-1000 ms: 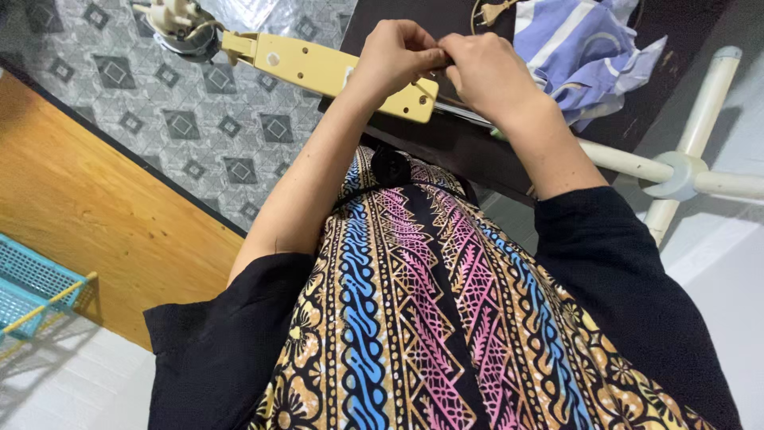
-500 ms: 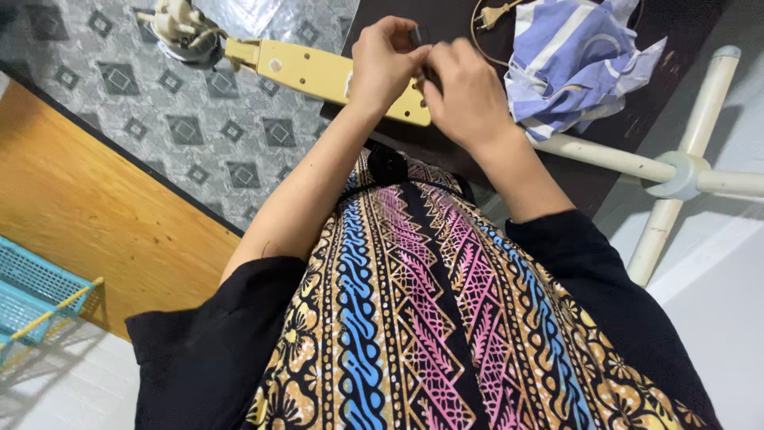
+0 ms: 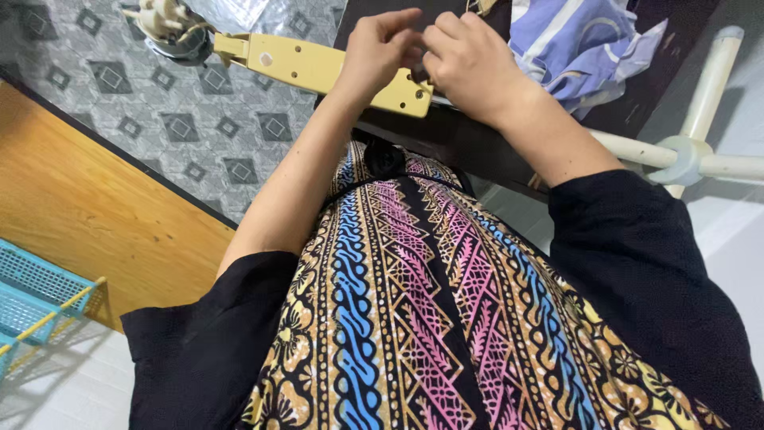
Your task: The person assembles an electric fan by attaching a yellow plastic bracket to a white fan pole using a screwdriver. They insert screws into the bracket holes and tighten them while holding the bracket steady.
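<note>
My left hand [image 3: 376, 48] and my right hand [image 3: 469, 60] meet over the near end of a long cream-yellow plastic arm [image 3: 318, 68] that lies across the edge of a dark table [image 3: 446, 135]. My right hand pinches a small dark part [image 3: 417, 74] against that end; it is mostly hidden by the fingers. My left fingers are loosely curled and touch the same spot. At the arm's far end sits a round metal motor piece with cream fittings [image 3: 171, 28].
A blue-and-white striped cloth [image 3: 573, 44] is crumpled on the table behind my hands. White pipe legs with a joint [image 3: 684, 155] stand at the right. A wooden board [image 3: 87, 207] and a turquoise basket [image 3: 32, 299] lie at left, on patterned grey floor [image 3: 183, 119].
Both hands stayed together at the arm's end; my left fingers have loosened and spread a little. The view shifted slightly, so the cloth and cord plug moved up toward the frame edge.
</note>
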